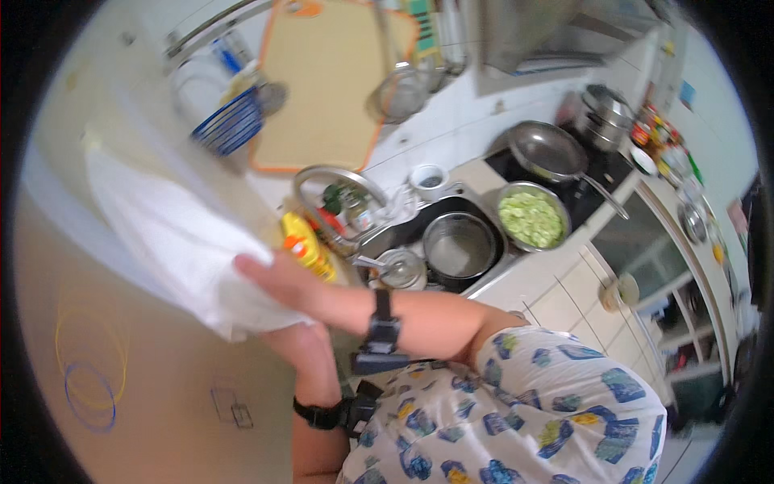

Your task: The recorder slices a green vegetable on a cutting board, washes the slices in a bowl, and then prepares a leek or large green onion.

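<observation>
Fingers of the right hand point(294, 281) are lying against the lower end of a white cloth point(181, 246), one digit showing on top of it. Blur and folds are hiding the rest, so how tightly that hand is closing cannot be told. Below it, the left hand point(300, 340) is touching the cloth's bottom edge from underneath; its fingers are disappearing behind the fabric, and whether they are gripping or lying loose is not showing.

From both hands the cloth is stretching away to the upper left, its long axis slanting along the pale wall point(161, 387) and narrowing toward the far end. What, if anything, is holding that end is too unclear to say. Both hands are sitting close together at the near end, the right one reaching slightly farther along the cloth.

On the right hand's other side, a yellow bottle point(309, 258) is standing near it, beside the curved tap point(302, 189). A dark pot point(459, 246) is resting in the sink point(501, 264), well apart from the cloth.
</observation>
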{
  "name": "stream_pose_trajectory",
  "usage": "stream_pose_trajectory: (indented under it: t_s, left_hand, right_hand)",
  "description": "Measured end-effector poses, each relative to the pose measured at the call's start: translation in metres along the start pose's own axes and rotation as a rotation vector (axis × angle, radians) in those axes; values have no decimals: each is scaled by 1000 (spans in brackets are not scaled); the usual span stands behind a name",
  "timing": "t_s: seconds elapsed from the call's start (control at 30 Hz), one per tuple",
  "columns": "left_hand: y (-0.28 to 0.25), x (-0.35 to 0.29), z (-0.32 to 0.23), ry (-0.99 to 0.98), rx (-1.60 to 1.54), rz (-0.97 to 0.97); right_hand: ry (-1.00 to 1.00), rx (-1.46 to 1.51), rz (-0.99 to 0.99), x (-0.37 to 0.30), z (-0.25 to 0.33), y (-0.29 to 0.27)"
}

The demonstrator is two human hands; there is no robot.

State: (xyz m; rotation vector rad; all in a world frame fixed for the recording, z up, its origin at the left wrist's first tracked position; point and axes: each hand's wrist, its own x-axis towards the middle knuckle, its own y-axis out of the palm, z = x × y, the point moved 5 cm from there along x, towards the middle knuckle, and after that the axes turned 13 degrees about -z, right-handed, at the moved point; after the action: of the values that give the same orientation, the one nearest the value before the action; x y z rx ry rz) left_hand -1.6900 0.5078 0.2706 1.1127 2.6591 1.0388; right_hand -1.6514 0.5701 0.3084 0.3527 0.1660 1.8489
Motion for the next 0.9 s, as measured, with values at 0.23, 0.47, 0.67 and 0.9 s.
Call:
stream_pose_trajectory:
  t_s: [0.23, 0.47, 0.67, 0.9]
  left_hand:
    - [-23, -1, 33, 31, 219, -73]
    - [-29, -6, 59, -31, 350, -51]
    - [-14, -28, 76, -83, 396, 15]
    - [17, -103, 119, -241, 425, 118]
  right_hand:
    - [-337, -112, -131, -9, -10, -17]
    - [-278, -59, 242, -20, -19, -16]
    - [-469, -169, 329, -65, 49, -55]
    - [-121, -1011, 89, -167, -52, -304]
